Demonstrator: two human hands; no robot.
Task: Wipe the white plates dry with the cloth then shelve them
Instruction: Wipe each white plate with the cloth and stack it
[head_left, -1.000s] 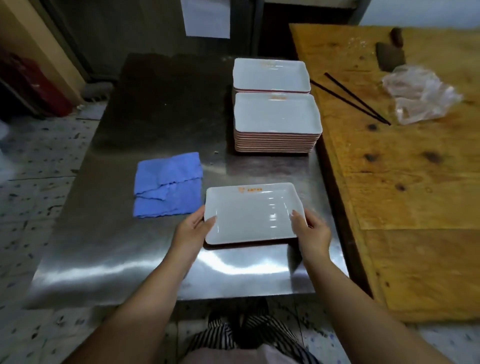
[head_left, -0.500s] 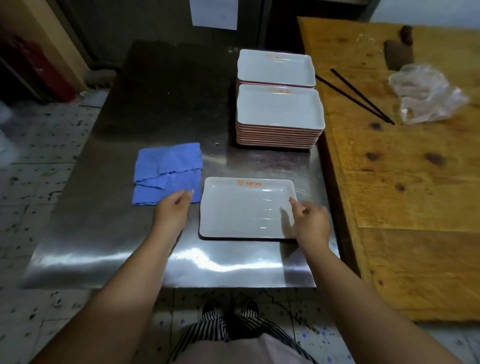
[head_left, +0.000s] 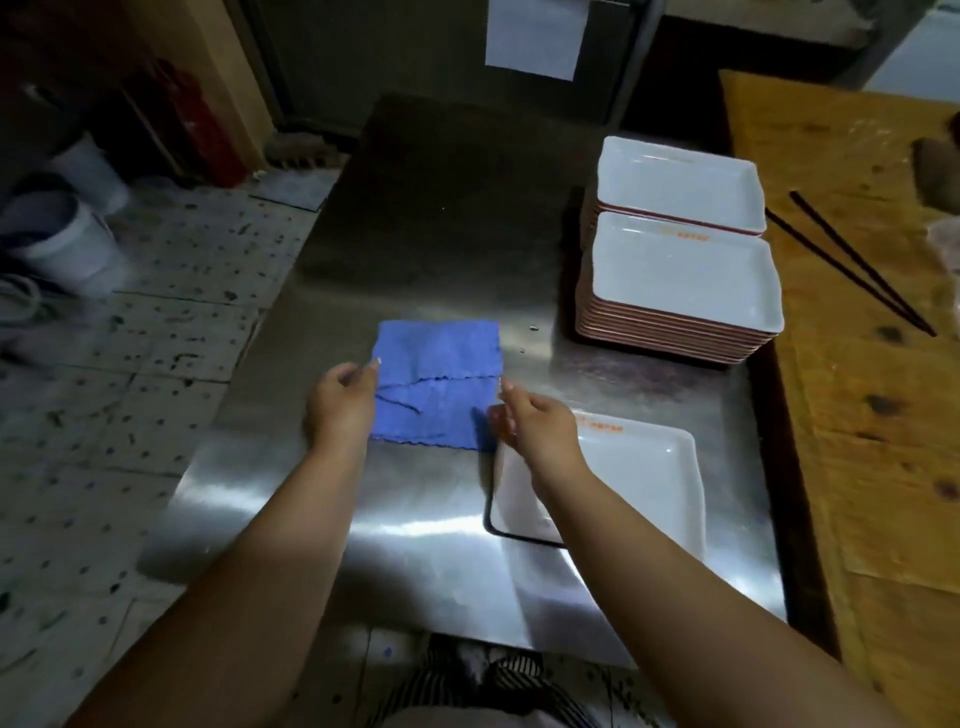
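The blue cloth (head_left: 439, 382) lies folded and flat on the steel bench (head_left: 441, 234); all else is placed from it. The left hand (head_left: 343, 400) is at the cloth's left edge, fingers loosely bent, fingertips at the edge, gripping nothing that can be seen; the right hand (head_left: 535, 423) hovers at its right edge, fingers relaxed and holding nothing. A single white plate (head_left: 649, 478) lies flat on the bench just right of and nearer than the cloth; two stacks of white plates (head_left: 685, 275) stand beyond and right of it; dark chopsticks (head_left: 852, 265) lie farther right on a wooden table (head_left: 883, 415).
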